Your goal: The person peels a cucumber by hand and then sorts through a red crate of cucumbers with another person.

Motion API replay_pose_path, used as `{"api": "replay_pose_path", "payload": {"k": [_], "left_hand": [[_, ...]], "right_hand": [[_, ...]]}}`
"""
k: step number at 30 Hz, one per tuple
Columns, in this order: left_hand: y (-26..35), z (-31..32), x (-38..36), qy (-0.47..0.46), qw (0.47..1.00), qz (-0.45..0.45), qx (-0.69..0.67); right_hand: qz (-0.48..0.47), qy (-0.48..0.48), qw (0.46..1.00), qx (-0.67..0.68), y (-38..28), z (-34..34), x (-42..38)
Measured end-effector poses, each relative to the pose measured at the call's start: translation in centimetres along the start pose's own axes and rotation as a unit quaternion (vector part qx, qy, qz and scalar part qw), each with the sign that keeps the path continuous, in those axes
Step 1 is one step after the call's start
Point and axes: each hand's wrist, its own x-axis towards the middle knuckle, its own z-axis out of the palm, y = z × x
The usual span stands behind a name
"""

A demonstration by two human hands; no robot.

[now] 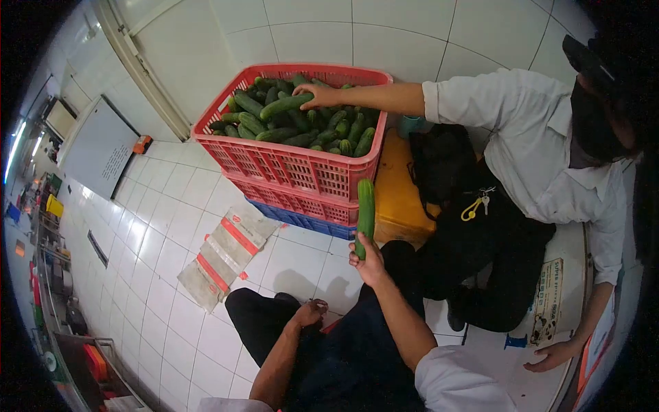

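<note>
My right hand point(368, 259) is closed around the lower end of a green cucumber point(366, 209), which points upward in front of the crate's near right corner. My left hand point(310, 313) rests low over my dark-clad leg, its fingers curled; whether anything is in them is too small to tell. A red plastic crate point(288, 165) full of cucumbers point(250, 123) stands beyond my hands. A co-worker's hand point(320, 95) grips another cucumber point(287, 105) at the top of the pile.
The co-worker point(508, 117) sits at the right, with the other hand point(553, 356) low by a white box. Under the red crate is a blue crate point(302, 218). A yellow container point(398, 189) stands beside it. Flattened cardboard point(228, 257) lies on the tiles.
</note>
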Motion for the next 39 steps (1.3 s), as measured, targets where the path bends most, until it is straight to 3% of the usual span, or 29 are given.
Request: {"api": "replay_pose_path", "payload": {"k": [2, 3, 4, 5, 6, 7, 8, 10, 11, 13, 15, 21, 24, 26, 27, 28, 30, 32, 34, 39], "left_hand": [[-1.0, 0.1, 0.0, -0.017, 0.966, 0.139, 0.216], [-1.3, 0.6, 0.5, -0.011, 0.960, 0.142, 0.242], [-1.2, 0.0, 0.5, -0.025, 0.921, 0.207, 0.330], [-1.1, -0.5, 0.4, -0.027, 0.869, 0.274, 0.411], [-1.3, 0.0, 0.3, -0.017, 0.929, 0.189, 0.317], [-1.5, 0.6, 0.1, 0.010, 0.971, 0.109, 0.212], [0.8, 1.0, -0.7, 0.012, 0.923, 0.098, 0.373], [9.7, 1.8, -4.0, 0.026, 0.984, -0.119, 0.130], [4.8, 1.4, -1.8, 0.030, 0.983, -0.016, 0.182], [4.6, 0.7, -2.0, 0.036, 0.980, 0.028, 0.195], [8.2, 1.5, -3.5, 0.046, 0.990, -0.081, 0.104], [9.2, 1.3, -4.0, 0.059, 0.993, -0.076, 0.071], [9.5, 1.2, -3.4, 0.154, 0.987, -0.042, -0.013], [10.2, 1.1, -3.3, 0.222, 0.966, -0.040, -0.122], [10.8, 0.8, -3.5, 0.255, 0.950, -0.039, -0.174], [11.8, 0.7, -4.1, 0.288, 0.933, -0.079, -0.202], [13.6, 0.7, -5.1, 0.353, 0.886, -0.158, -0.256], [6.1, -1.1, -1.9, 0.235, 0.912, -0.121, -0.313], [6.1, -1.6, -2.8, 0.186, 0.895, -0.128, -0.385], [5.3, -2.9, -2.4, 0.356, 0.693, -0.033, -0.626]], "right_hand": [[0.024, -0.045, 0.999, -0.008, -1.3, -0.2, 0.1], [0.035, -0.040, 0.998, -0.026, -1.1, -0.6, 0.5], [0.039, 0.028, 0.997, -0.059, -0.8, -0.3, 0.1], [0.042, 0.009, 0.997, -0.070, 0.0, -1.7, 0.9], [0.065, 0.075, 0.994, -0.052, 0.8, -1.8, 1.0], [0.072, 0.077, 0.992, -0.076, 1.0, -1.4, 0.8], [0.074, 0.086, 0.992, -0.059, 1.6, -1.4, 0.6], [0.093, 0.100, 0.987, -0.083, 2.7, -2.2, 1.4], [0.115, 0.114, 0.982, -0.100, 3.1, -2.6, 2.1], [0.113, 0.125, 0.982, -0.085, 3.8, -2.1, 2.1], [0.116, 0.112, 0.984, -0.075, 4.4, -2.1, 2.3], [0.146, 0.132, 0.975, -0.105, 5.7, -1.9, 0.6], [0.221, 0.097, 0.954, -0.177, 7.0, -2.6, -1.1], [0.251, 0.035, 0.876, -0.410, 8.7, -3.1, -1.5], [0.215, -0.004, 0.811, -0.544, 9.9, -3.0, -1.7], [0.205, -0.104, 0.719, -0.656, 9.8, -1.3, -2.5], [0.145, -0.171, 0.602, -0.766, 13.9, -5.2, -0.1], [0.090, -0.189, 0.547, -0.810, 14.0, -3.9, -1.4], [0.064, -0.210, 0.516, -0.828, 13.2, -1.8, -2.6], [0.038, -0.278, 0.534, -0.798, 10.5, 1.1, -3.9]]}}
